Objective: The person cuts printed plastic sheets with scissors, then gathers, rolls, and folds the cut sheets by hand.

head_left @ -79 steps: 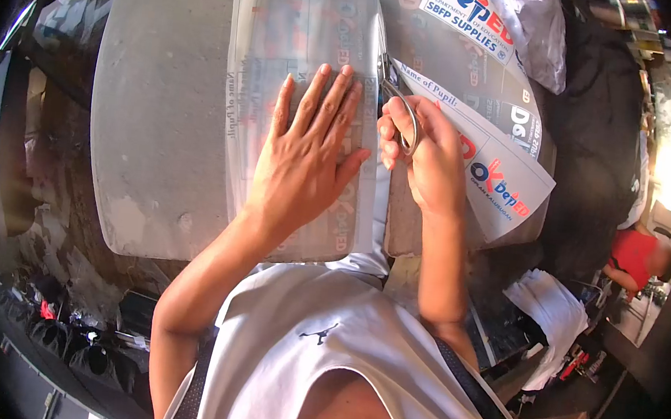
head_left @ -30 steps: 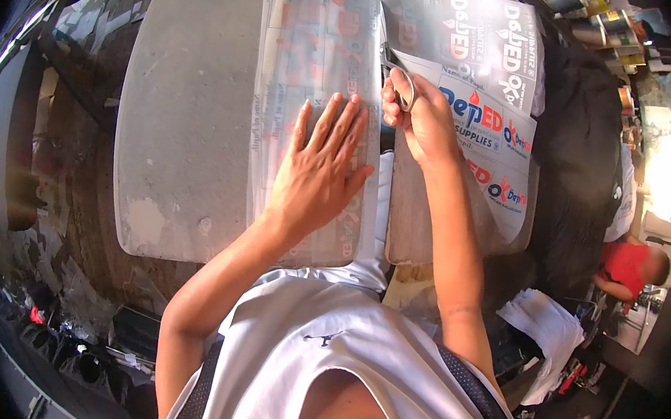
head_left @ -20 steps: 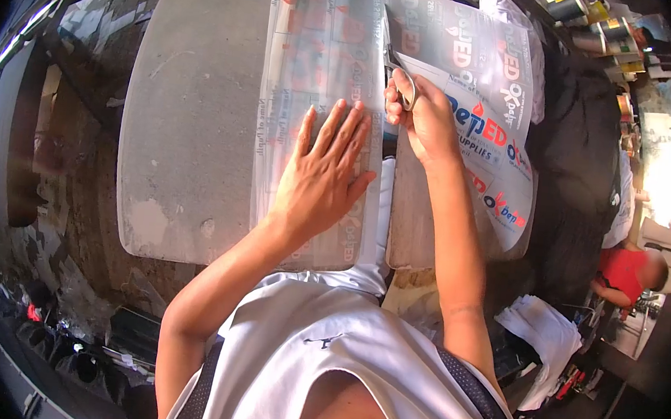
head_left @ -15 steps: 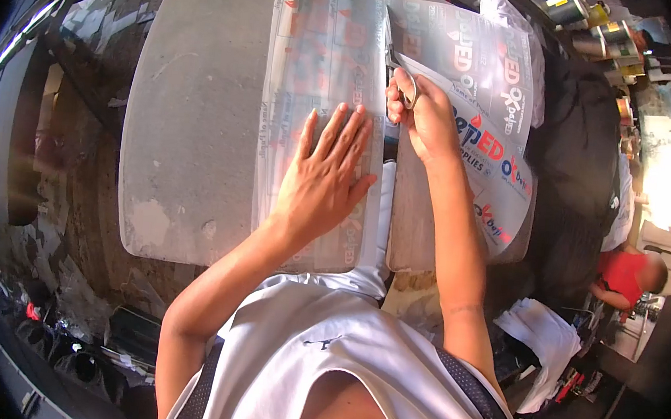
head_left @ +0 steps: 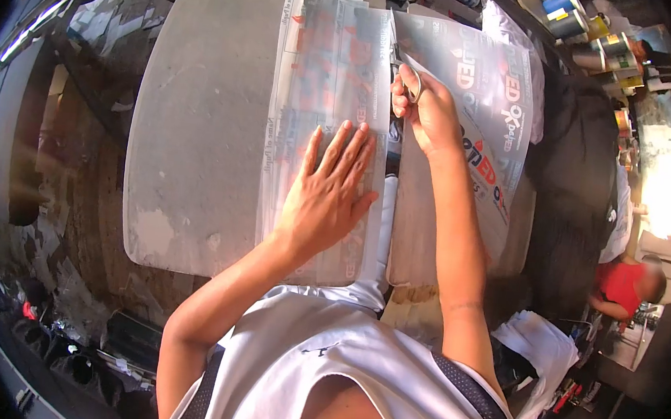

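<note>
My left hand (head_left: pixel 325 193) lies flat with fingers stretched on a stack of translucent printed plastic sheets (head_left: pixel 311 80). Scissors (head_left: pixel 415 86) are in my right hand (head_left: pixel 433 118), their loop handle around the thumb and the blades pointing away along the stack's right edge. Beside them, a printed sheet section (head_left: pixel 479 70) with red and blue lettering spreads to the right, its near part curled under my right forearm. The blade tips are partly hidden by the plastic. Under the sheets are a grey board (head_left: pixel 200 118) and another board (head_left: pixel 419 257), with a narrow gap between.
Thread spools (head_left: pixel 564 14) stand at the upper right. Dark cloth (head_left: pixel 572 190) hangs right of the boards, and white cloth (head_left: pixel 539 347) lies lower right. A person in a red top (head_left: pixel 620 286) is farther off to the right. Scraps litter the floor at left.
The view has shifted a little, so the boards and hands sit lower. The right-hand sheet section has swung and folded further under my forearm. My left hand stays flat on the stack.
</note>
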{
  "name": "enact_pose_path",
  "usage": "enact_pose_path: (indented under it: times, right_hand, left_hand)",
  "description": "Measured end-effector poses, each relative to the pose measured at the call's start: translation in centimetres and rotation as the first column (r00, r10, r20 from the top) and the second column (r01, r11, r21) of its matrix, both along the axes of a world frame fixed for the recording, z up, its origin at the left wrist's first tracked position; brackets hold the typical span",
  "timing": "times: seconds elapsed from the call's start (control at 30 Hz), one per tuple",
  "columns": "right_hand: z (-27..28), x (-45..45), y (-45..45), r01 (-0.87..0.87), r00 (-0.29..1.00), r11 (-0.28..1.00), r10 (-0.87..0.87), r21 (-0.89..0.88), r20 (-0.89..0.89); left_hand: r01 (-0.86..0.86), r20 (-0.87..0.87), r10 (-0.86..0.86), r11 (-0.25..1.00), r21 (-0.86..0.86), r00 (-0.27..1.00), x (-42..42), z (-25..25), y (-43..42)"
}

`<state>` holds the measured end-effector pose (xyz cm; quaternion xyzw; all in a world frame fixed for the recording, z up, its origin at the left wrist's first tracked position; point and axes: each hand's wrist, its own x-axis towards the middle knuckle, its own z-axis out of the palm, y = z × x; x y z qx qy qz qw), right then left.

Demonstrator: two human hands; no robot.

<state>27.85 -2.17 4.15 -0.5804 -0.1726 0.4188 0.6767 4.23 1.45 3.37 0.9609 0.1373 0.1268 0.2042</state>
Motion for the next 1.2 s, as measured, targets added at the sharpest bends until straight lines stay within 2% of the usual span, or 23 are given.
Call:
enact_pose_path:
  times: [0.2, 0.23, 0.33, 0.4, 0.5, 0.6, 0.73, 0.8, 0.83, 0.87, 0.93, 0.97, 1.03, 1.07, 1.13, 1.2]
  right_hand:
    - [1.0, 3.7, 3.1, -0.017, 1.000, 1.000, 0.017, -0.004, 0.021]
    - [1.1, 4.9, 3.8, 0.032, 0.997, 0.999, -0.031, -0.020, 0.066]
    - [5.9, 4.5, 3.4, 0.053, 0.992, 0.996, -0.060, 0.066, 0.108]
    - [8.3, 3.0, 1.6, 0.000, 0.996, 0.987, -0.014, 0.161, 0.084]
    - [10.0, -1.1, -1.9, 0.007, 0.993, 0.990, -0.023, 0.140, 0.114]
    - [9.5, -5.1, -6.1, -0.030, 0.993, 0.992, 0.016, 0.120, 0.114]
    - [8.1, -10.2, -11.3, 0.018, 0.995, 0.998, -0.023, 0.052, 0.096]
    - [7.0, -12.1, -13.7, 0.027, 0.995, 0.998, -0.032, 0.064, 0.090]
    - [6.4, -12.8, -14.9, 0.034, 0.996, 0.997, -0.039, 0.072, 0.076]
    - [5.7, -13.4, -16.0, 0.040, 0.997, 0.996, -0.045, 0.080, 0.057]
    - [4.4, -14.5, -17.9, 0.066, 0.997, 0.993, -0.069, 0.093, 0.034]
    - [3.8, -15.1, -18.7, 0.092, 0.995, 0.990, -0.094, 0.106, 0.019]
    - [2.9, -16.3, -20.1, 0.118, 0.993, 0.991, -0.118, 0.068, -0.001]
    - [2.7, -16.8, -20.8, 0.145, 0.989, 0.989, -0.145, 0.022, -0.015]
    - [2.5, -17.8, -22.1, 0.156, 0.988, 0.986, -0.154, 0.059, -0.027]
    - [0.4, -17.9, -23.5, 0.164, 0.984, 0.979, -0.154, 0.118, -0.092]
  left_hand:
    - [-0.002, 0.008, 0.002, 1.000, 0.019, 1.000, 0.0, 0.0, 0.0]
    - [0.000, -0.001, 0.000, 1.000, 0.011, 1.000, 0.1, 0.1, 0.1]
    - [0.011, 0.004, -0.012, 0.998, 0.054, 1.000, 0.6, 0.1, 0.5]
    - [0.014, 0.005, -0.014, 0.999, 0.030, 1.000, 0.1, -0.3, -0.1]
    - [0.011, 0.045, -0.011, 1.000, -0.002, 0.999, 0.0, -0.8, -0.2]
    - [0.006, 0.071, -0.009, 0.999, 0.038, 0.997, -0.2, -0.8, -0.1]
    - [0.009, 0.067, -0.015, 0.996, 0.084, 0.998, -0.4, -0.7, 0.3]
    - [-0.107, 0.068, 0.108, 0.994, -0.007, 0.992, -0.5, -0.1, 1.1]
    - [-0.151, 0.133, 0.151, 0.988, -0.013, 0.980, -0.3, -0.3, 1.7]
    - [-0.204, 0.279, 0.209, 0.978, -0.049, 0.937, 0.0, -0.3, 2.3]
    - [-0.414, 0.238, 0.422, 0.906, -0.086, 0.875, 0.9, -0.3, 2.9]
    - [-0.410, 0.237, 0.416, 0.909, -0.080, 0.878, 1.1, -0.4, 3.0]
    - [-0.544, 0.152, 0.542, 0.839, -0.034, 0.827, 2.4, -0.5, 3.5]
    - [-0.579, 0.117, 0.576, 0.815, -0.008, 0.809, 2.8, -0.4, 3.7]
    - [-0.590, 0.011, 0.593, 0.803, -0.085, 0.805, 3.3, 0.2, 3.8]
    - [-0.586, 0.068, 0.593, 0.804, -0.101, 0.802, 3.4, -1.2, 4.2]
